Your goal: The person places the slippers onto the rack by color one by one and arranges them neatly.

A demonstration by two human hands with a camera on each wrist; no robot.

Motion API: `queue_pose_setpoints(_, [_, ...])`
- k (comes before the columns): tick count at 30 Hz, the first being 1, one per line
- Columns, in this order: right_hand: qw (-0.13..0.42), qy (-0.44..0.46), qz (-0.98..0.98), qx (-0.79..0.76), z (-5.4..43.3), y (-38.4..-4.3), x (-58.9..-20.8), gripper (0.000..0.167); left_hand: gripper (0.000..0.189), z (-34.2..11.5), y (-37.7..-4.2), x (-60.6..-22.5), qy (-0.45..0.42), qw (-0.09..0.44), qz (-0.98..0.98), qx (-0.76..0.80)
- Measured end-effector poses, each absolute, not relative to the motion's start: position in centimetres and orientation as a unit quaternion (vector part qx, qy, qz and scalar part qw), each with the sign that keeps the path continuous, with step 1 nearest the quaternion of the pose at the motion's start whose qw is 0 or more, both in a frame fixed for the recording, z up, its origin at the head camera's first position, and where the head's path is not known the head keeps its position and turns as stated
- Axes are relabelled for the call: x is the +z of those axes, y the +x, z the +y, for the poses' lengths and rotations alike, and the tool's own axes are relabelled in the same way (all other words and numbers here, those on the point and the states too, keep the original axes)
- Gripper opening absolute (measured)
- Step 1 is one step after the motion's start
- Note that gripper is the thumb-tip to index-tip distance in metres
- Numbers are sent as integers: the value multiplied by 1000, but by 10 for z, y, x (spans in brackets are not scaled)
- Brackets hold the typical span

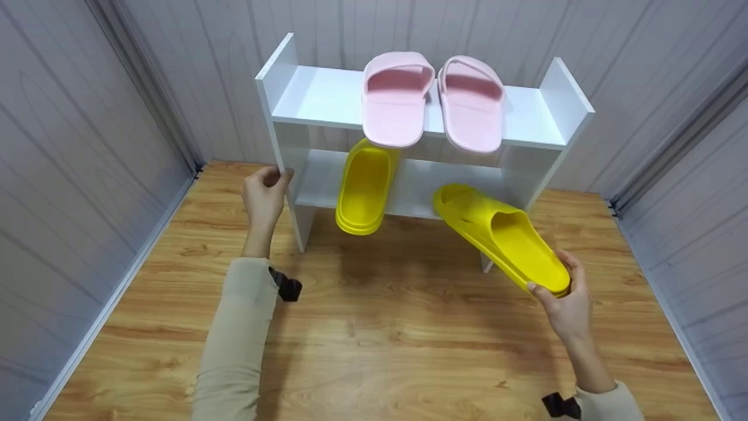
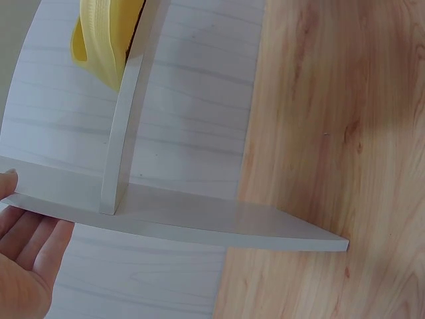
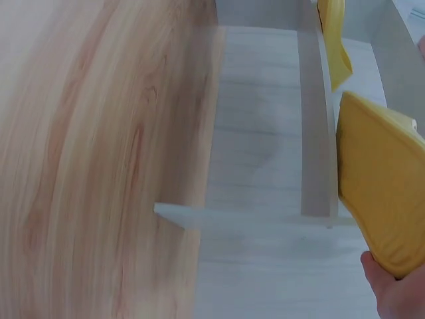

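Observation:
My right hand [image 1: 570, 304] grips a yellow slipper [image 1: 502, 237] by its heel end, thumb on one side and fingers on the other. That slipper slants, its toe over the right part of the rack's lower shelf [image 1: 412, 187]. In the right wrist view its sole [image 3: 385, 179] faces the camera. My left hand [image 1: 264, 196] pinches the front edge of the white rack's left side panel [image 1: 286, 140], thumb and fingers on opposite faces in the left wrist view. The other yellow slipper [image 1: 363, 190] rests on the lower shelf at left, heel jutting past the front edge.
Two pink slippers [image 1: 397, 111] sit side by side on the upper shelf [image 1: 327, 96], heels over its front edge. The rack stands on a wood floor [image 1: 374, 351] near the back wall [image 1: 222, 76]. Panelled walls rise at left and right.

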State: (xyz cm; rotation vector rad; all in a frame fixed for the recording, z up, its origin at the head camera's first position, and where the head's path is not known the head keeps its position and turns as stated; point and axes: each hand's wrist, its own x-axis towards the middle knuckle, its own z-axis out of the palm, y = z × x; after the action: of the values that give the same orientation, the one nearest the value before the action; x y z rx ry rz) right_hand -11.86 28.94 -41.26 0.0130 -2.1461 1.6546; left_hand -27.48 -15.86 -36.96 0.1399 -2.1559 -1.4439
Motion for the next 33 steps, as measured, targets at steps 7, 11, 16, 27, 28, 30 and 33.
queue_pose_setpoints(7, [257, -38, -796, 547, 255, -121, -402, 66, 21, -158, -274, -369, 55, 266, -799, -537])
queue_pose_setpoints(11, [278, -49, -787, 549, 241, -123, -405, 67, 21, -158, -274, -369, 59, 264, -801, -534])
queue_pose_setpoints(16, [289, -67, -791, 534, 239, -137, -425, 71, 21, -158, -274, -369, 56, 264, -800, -536])
queue_pose_setpoints(27, [321, -79, -798, 503, 223, -153, -431, 74, 21, -159, -274, -369, 54, 269, -801, -532])
queue_pose_setpoints(28, [324, -82, -799, 500, 221, -154, -432, 75, 21, -159, -274, -369, 55, 270, -800, -532])
queue_pose_setpoints(30, [327, -83, -797, 500, 218, -156, -432, 75, 21, -158, -274, -369, 55, 271, -800, -532])
queue_pose_setpoints(33, [332, -84, -794, 502, 215, -160, -431, 74, 21, -158, -274, -370, 55, 272, -799, -533])
